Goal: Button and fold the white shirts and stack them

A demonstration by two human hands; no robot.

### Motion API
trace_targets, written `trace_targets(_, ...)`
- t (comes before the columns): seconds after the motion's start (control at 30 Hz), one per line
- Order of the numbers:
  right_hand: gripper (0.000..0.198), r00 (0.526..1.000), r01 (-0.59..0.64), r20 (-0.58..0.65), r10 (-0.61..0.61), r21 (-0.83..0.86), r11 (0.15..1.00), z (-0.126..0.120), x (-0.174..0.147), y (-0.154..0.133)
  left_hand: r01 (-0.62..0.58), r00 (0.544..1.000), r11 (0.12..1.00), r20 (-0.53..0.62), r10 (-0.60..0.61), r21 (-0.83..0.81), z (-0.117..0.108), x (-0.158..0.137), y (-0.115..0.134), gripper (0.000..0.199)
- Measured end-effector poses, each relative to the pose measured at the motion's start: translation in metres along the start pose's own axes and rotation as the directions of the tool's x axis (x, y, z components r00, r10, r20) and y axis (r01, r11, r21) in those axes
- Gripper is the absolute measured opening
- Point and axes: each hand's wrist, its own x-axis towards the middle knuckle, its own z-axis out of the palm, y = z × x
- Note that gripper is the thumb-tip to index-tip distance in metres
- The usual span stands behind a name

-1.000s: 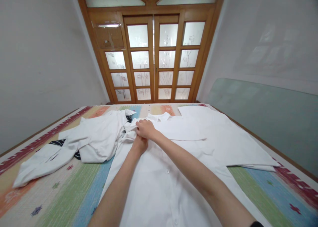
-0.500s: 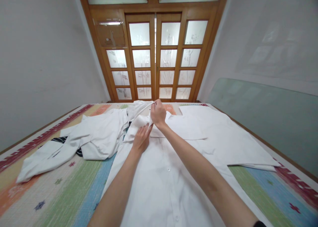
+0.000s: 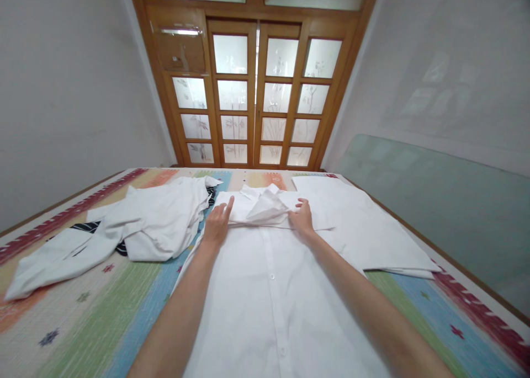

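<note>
A white button-front shirt [image 3: 244, 301] lies flat before me, its front placket facing up. Across its upper part, a white sleeve is folded over, with a loose, creased flap [image 3: 269, 206] standing up near the collar [image 3: 259, 190]. My left hand [image 3: 216, 222] rests at the left edge of this fold, thumb raised and apart from the fingers. At the flap's right end is my right hand [image 3: 301, 215], thumb against the cloth and fingers loosely bent, apart from the thumb. Neither hand visibly grips the cloth.
A crumpled white garment with black striped parts [image 3: 155, 223] lies to the left. More white cloth [image 3: 348, 218] is spread flat on the right. Beneath is a colourful striped bed cover [image 3: 103, 306]. A pale green board [image 3: 430, 196] edges the right side; wooden glazed doors [image 3: 256, 91] stand beyond.
My right hand has let go of the lifted sleeve cloth and moved right and down. My left hand has shifted left. The cloth has dropped onto the shirt's upper part.
</note>
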Motion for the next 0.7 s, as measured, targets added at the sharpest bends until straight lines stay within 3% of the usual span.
trace_targets(0.1,0.067,0.942,0.335,0.068,-0.328,-0.190,0.923,-0.003,-0.004,-0.007,-0.008,0.997,0.999,0.071,0.010,-0.036,0.001,-0.001,0.002,0.069)
trace_targets(0.2,0.071,0.748,0.661,0.265,-0.608,-0.214,0.720,0.000,-0.008,-0.031,0.015,0.994,0.997,0.108,-0.006,-0.081,0.002,-0.002,0.001,0.070)
trace_targets(0.27,0.066,0.635,0.768,0.354,-0.686,-0.192,0.611,0.003,-0.010,-0.045,0.018,0.993,0.992,0.116,-0.004,-0.123,0.003,-0.002,0.000,0.071)
trace_targets(0.33,0.058,0.579,0.809,0.405,-0.707,-0.178,0.560,0.006,-0.011,-0.056,0.025,0.994,0.986,0.113,-0.007,-0.165,0.004,-0.002,-0.002,0.074)
trace_targets(0.47,0.040,0.533,0.825,0.532,-0.658,-0.155,0.543,0.001,-0.008,-0.064,0.060,0.996,0.973,0.084,-0.042,-0.224,0.006,-0.003,-0.004,0.078)
trace_targets(0.6,0.038,0.485,0.769,0.665,-0.568,-0.014,0.640,-0.014,-0.003,-0.062,0.125,0.992,0.961,0.033,-0.120,-0.245,0.010,-0.004,-0.007,0.078)
trace_targets(0.63,0.032,0.496,0.734,0.662,-0.562,0.026,0.679,-0.018,-0.001,-0.061,0.143,0.990,0.958,0.017,-0.143,-0.250,0.011,-0.004,-0.008,0.078)
trace_targets(0.67,0.025,0.538,0.688,0.629,-0.561,0.056,0.723,-0.023,0.002,-0.060,0.159,0.987,0.954,0.002,-0.163,-0.256,0.013,-0.004,-0.009,0.077)
trace_targets(0.7,0.017,0.611,0.629,0.566,-0.554,0.079,0.774,-0.027,0.005,-0.059,0.171,0.983,0.950,-0.013,-0.181,-0.263,0.014,-0.004,-0.011,0.076)
